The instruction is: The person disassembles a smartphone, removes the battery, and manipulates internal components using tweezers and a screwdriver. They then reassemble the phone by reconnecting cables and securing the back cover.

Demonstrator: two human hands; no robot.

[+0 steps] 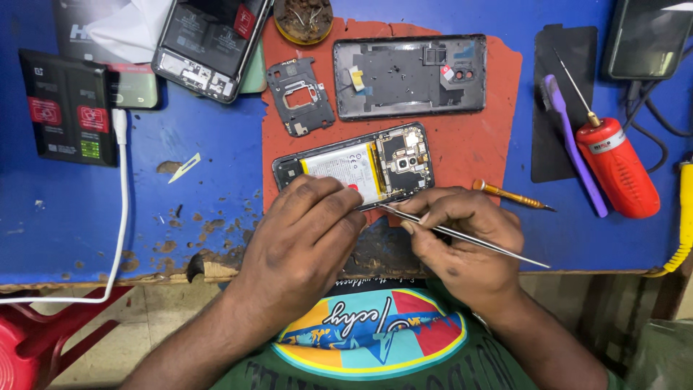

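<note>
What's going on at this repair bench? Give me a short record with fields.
Setting: blue workbench with a red mat
Left hand: rests on the opened phone, fingers on its battery
Right hand: grip on metal tweezers, tips at the phone's lower edge
Nearby: grey back cover, orange screwdriver, red tool, purple brush

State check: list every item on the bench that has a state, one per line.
Opened phone: back off, battery and board exposed, flat on red mat.
Back cover: removed, inner side up.
Inner shield frame: removed, loose on mat.
Second phone: back off, top left.
Left hand: pressing on opened phone.
Right hand: gripping tweezers, tip at phone edge.
Red tool: lying unused.
</note>
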